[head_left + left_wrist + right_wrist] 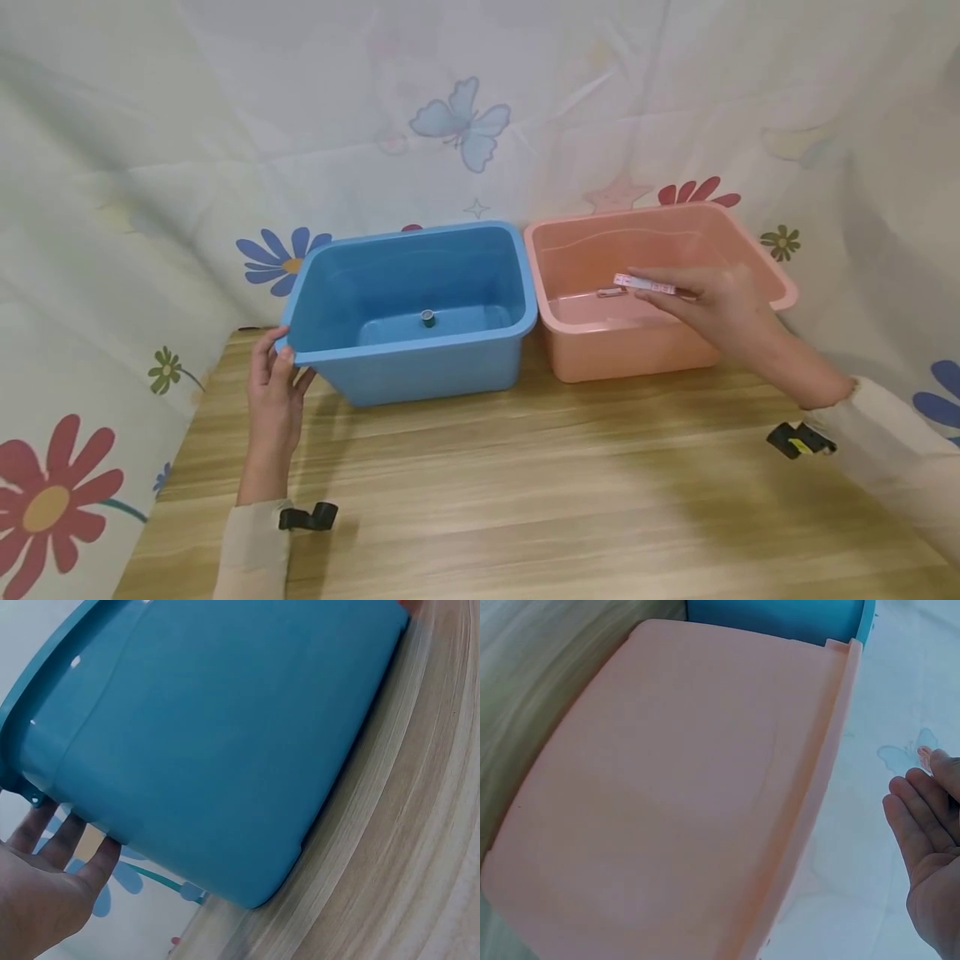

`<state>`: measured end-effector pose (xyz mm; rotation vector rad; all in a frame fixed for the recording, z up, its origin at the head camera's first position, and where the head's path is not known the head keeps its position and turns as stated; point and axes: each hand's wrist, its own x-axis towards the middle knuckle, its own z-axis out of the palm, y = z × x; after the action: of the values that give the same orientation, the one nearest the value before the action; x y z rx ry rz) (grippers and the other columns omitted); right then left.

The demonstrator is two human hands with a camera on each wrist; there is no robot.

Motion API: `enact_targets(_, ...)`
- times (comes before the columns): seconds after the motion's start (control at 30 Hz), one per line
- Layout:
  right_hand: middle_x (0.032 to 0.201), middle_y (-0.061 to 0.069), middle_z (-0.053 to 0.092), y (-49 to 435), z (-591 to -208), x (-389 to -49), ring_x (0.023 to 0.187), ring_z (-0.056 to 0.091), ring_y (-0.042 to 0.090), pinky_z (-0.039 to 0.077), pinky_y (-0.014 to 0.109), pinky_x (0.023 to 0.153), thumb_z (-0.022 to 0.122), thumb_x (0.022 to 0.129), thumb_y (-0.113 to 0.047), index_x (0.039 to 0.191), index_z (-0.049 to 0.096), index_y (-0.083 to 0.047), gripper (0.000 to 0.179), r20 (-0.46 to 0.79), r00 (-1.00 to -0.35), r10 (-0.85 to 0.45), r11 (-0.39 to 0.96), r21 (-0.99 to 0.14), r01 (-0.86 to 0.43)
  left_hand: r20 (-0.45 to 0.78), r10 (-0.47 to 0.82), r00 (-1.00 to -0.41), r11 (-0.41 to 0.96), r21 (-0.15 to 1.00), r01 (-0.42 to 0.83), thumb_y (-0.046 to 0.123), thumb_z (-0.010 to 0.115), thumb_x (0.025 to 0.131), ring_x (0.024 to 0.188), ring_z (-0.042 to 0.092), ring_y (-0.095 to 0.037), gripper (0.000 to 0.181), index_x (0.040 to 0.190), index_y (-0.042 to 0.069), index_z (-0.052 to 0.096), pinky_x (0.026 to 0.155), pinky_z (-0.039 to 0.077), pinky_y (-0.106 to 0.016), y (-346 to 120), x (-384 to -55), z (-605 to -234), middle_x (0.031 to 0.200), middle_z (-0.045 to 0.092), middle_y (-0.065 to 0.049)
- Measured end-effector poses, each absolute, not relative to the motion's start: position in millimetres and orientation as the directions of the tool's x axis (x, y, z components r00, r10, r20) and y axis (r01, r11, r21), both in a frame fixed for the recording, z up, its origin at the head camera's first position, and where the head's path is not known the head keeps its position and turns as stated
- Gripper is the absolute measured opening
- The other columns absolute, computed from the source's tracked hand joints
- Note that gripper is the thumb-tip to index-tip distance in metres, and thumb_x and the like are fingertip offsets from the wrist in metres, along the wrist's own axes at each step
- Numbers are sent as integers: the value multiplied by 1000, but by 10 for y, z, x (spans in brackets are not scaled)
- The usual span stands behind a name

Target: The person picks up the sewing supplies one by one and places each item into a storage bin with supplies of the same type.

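Note:
My left hand grips the near left corner of a blue plastic bin, thumb at the rim. In the left wrist view its fingers touch the outer wall under that rim. Over the salmon-pink bin, my right hand pinches a small flat white piece with pink-red markings between thumb and fingers. Its end peeks past the thumb in the right wrist view, where the hand shows beyond the rim. Another small pale piece lies inside the pink bin, and a small dark-green cylinder with a pale top stands in the blue one.
Both bins stand side by side, rims close together, toward the back of a wood-grain table. A white curtain printed with flowers and butterflies hangs behind and around them. A black wrist mount is strapped on each sleeve.

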<state>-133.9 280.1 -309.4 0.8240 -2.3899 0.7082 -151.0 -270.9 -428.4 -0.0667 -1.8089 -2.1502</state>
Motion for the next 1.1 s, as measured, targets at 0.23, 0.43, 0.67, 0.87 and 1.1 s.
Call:
enact_targets(0.23,103,6,78,2736,-3039,-1463,80,75,21,42,2,77,88,72,1,116,78,-9,46,691,-594,-412,655,-228,-720,234,-217,-948,-158,950,270,23,54,106,141,40,-34,41,146,21,47,112,33,-54,-2702,-1485,-4279,156,39,-5)
enact_targets(0.43,104,5,78,2730,-3045,-1509,76,72,16,40,0,76,88,73,-2,118,77,-11,47,675,-613,-411,649,-255,-716,245,-204,-948,-165,946,280,25,53,107,141,40,-35,42,148,21,45,110,37,-49,-2689,-1484,-4281,155,38,-7)
enact_targets(0.67,102,2,78,2714,-2981,-1581,71,63,9,38,2,66,88,75,-8,122,76,-16,49,645,-618,-449,662,-224,-715,247,-201,-948,-150,949,279,25,52,107,142,40,-36,42,148,22,45,107,39,-44,-2689,-1477,-4275,155,37,-7)
enact_targets(0.87,101,-7,78,2716,-2877,-1669,69,60,0,37,8,62,87,79,-13,124,75,-22,48,630,-578,-518,641,-162,-750,250,-194,-949,-142,950,279,26,53,107,143,38,-39,43,149,22,44,110,37,-48,-2693,-1487,-4253,155,37,-7)
enact_targets(1.1,108,-18,73,2706,-2744,-1744,61,57,-3,39,16,57,77,91,-33,134,64,-45,46,505,-718,-480,749,-190,-635,244,-191,-951,-126,954,270,26,51,108,144,36,-39,42,149,22,44,114,31,-56,-2698,-1477,-4252,156,37,-7)
